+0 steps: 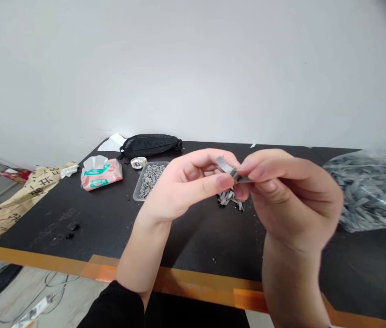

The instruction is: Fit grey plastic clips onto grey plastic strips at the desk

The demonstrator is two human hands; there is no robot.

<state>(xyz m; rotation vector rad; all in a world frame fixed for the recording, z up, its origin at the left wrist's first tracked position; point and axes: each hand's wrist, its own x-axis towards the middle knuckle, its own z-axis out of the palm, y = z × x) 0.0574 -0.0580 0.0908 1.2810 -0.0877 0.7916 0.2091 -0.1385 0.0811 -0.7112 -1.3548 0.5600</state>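
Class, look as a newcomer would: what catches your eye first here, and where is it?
The left hand and right hand stand out, pinching a small grey strip near the middle, over the black table. Next come the bulging clear bag of grey pieces at the right edge and the pink tissue pack on the left.

Both hands are up over the black worktop (pixel 193 246) — left hand (pixel 193 182) and right hand (pixel 288 196) pinching a little gray strip (pixel 226 166) between them. Pink tissue pack (pixel 102 174) sits toward the worktop's left edge, black mesh pouch (pixel 152 145) near the back edge — and a clear bag (pixel 373 191) of gray strips is over by the right side.
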